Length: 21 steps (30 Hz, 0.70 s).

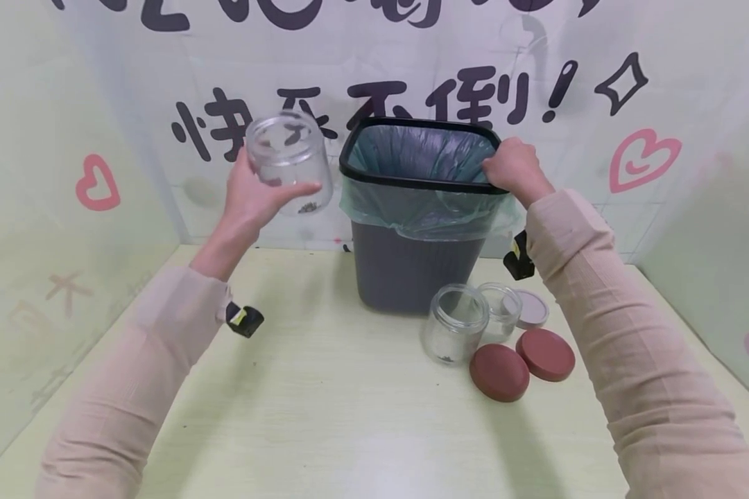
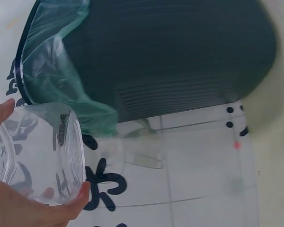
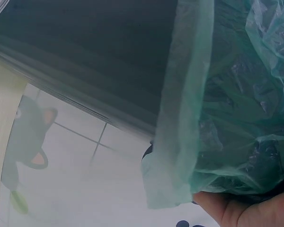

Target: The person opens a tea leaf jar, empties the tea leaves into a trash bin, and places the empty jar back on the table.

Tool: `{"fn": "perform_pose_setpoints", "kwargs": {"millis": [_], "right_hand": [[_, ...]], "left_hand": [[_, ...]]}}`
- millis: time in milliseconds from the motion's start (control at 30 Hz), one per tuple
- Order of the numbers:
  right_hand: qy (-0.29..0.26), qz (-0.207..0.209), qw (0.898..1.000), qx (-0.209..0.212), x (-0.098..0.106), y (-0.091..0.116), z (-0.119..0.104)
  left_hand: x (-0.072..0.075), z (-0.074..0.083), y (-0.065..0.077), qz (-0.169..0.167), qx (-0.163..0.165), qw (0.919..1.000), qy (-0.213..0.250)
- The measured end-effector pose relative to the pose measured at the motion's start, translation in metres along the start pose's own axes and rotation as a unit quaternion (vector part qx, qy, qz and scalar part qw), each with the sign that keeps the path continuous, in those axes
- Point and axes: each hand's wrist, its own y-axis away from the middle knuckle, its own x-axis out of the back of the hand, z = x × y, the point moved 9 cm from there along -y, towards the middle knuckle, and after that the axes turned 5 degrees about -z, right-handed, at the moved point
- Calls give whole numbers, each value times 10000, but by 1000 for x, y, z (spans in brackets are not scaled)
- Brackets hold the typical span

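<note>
My left hand (image 1: 247,194) grips a clear open jar (image 1: 295,161), raised off the table just left of the bin. Dark crumbs (image 1: 308,207) lie at the jar's base; the left wrist view shows the jar (image 2: 40,151) between fingers and thumb. A dark grey trash bin (image 1: 415,274) stands on the table with a green plastic liner (image 1: 406,216) folded over its black rim (image 1: 412,184). At the rim's right corner, my right hand (image 1: 517,168) holds on with curled fingers, partly hidden inside. In the right wrist view, that hand (image 3: 255,213) is beside the liner.
Right of the bin's foot stand two more clear jars, a larger one (image 1: 457,324) and a smaller one (image 1: 499,312). Two red lids (image 1: 499,373) and a pale lid (image 1: 532,309) lie beside them. A printed backdrop (image 1: 574,159) rises close behind the bin.
</note>
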Motion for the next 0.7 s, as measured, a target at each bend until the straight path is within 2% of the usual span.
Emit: {"fn": "perform_pose_setpoints", "kwargs": {"millis": [233, 400, 567, 700], "right_hand": [[-69, -18, 9999, -97, 0, 0, 1], [-112, -43, 9998, -131, -2, 0, 2], [-193, -7, 9997, -161, -2, 0, 2], [-187, 36, 9998, -111, -1, 1, 3]], "left_hand": [[-10, -37, 20, -356, 233, 9989, -219], [-22, -62, 34, -794, 261, 9960, -310], [-37, -80, 46, -1248, 290, 9903, -542], [-52, -89, 54, -1573, 119, 9852, -675]]}}
